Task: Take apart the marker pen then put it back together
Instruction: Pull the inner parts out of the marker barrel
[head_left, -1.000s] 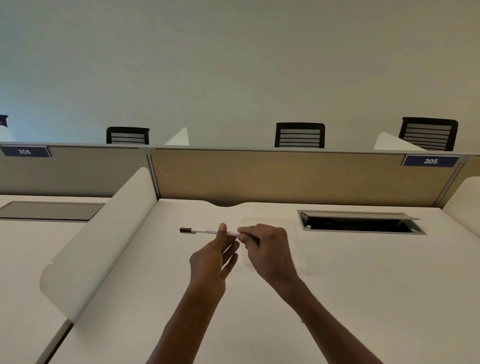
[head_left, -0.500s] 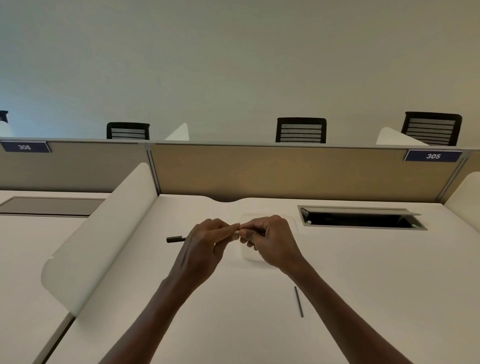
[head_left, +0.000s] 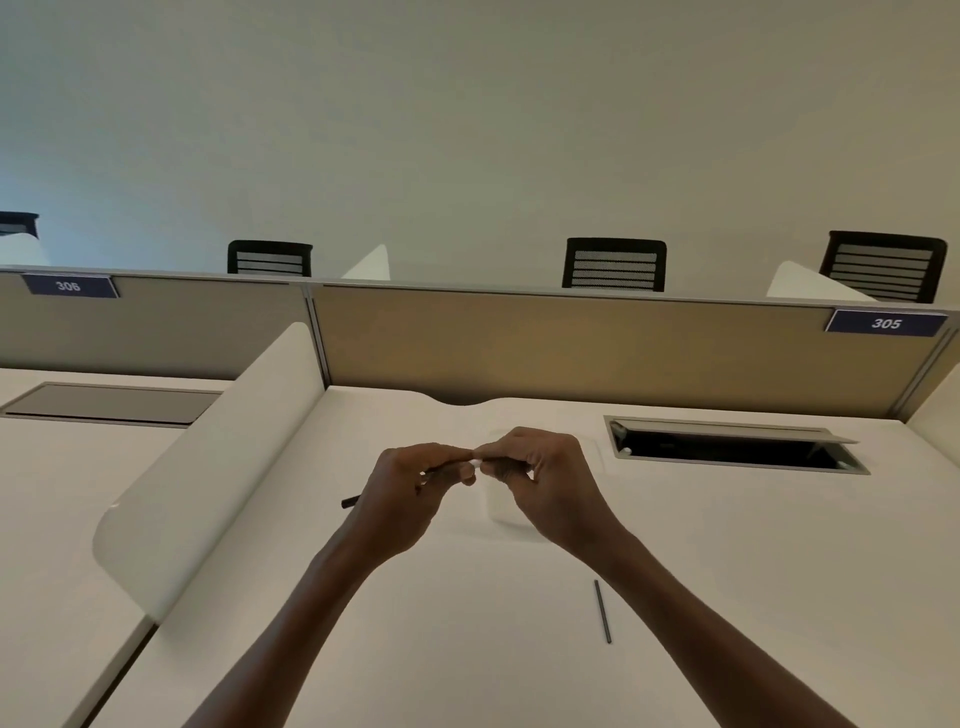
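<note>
My left hand (head_left: 402, 493) grips the marker pen; only its dark end (head_left: 351, 501) pokes out to the left of the fist, and a small white bit (head_left: 474, 462) shows between my hands. My right hand (head_left: 540, 480) pinches that white end with curled fingers, fingertips meeting those of my left hand above the white desk (head_left: 727, 571). Most of the pen's body is hidden inside my hands. A thin dark rod (head_left: 602, 611) lies loose on the desk, below my right forearm.
A curved white side divider (head_left: 208, 457) stands to the left. A tan partition (head_left: 571, 348) closes the back of the desk. An open cable box (head_left: 727, 447) is sunk into the desk at back right. Black chairs stand beyond the partition.
A second ago the pen stuck far out to the left with my left hand open beside it. My left hand has since closed round the pen, and both hands have met over it.
</note>
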